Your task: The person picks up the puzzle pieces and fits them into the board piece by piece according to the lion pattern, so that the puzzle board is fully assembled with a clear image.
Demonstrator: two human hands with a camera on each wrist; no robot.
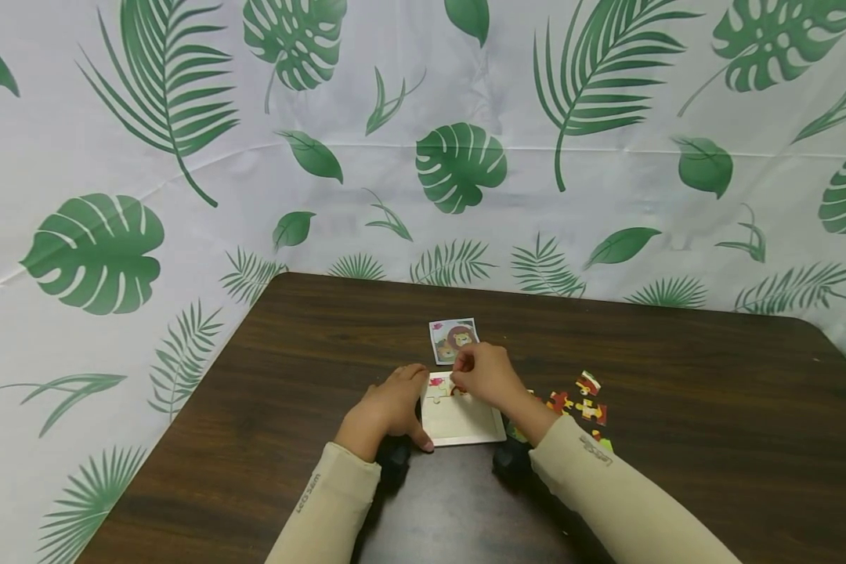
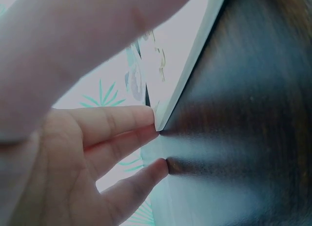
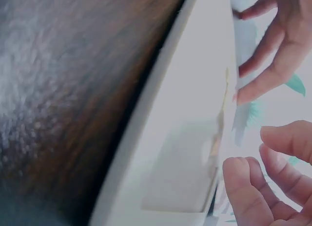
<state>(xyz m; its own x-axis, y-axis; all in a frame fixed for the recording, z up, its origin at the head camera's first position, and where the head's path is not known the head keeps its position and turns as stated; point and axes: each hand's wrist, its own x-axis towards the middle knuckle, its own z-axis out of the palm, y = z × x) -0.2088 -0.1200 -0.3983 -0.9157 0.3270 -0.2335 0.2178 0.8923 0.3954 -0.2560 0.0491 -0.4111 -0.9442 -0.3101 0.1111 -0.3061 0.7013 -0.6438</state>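
My left hand (image 1: 392, 403) spans the left side of a pale puzzle board (image 1: 463, 423). Straight fingertips touch its edge in the left wrist view, and the thumb lies by its near left corner. My right hand (image 1: 486, 376) is over the board's top edge, its bent fingertips close above a brown and yellow puzzle piece (image 1: 458, 390). Those fingers (image 3: 239, 179) are loosely bent in the right wrist view, with a gap and nothing visible between them. At the board's upper left sits a piece with a pink shape (image 1: 435, 382). The lower board shows bare pale surface.
A picture card with a lion (image 1: 453, 338) lies just beyond the board. Several loose puzzle pieces (image 1: 591, 410) are scattered right of it, partly behind my right forearm. The dark wooden table (image 1: 712, 407) meets a leaf-patterned cloth (image 1: 366, 180) at the back.
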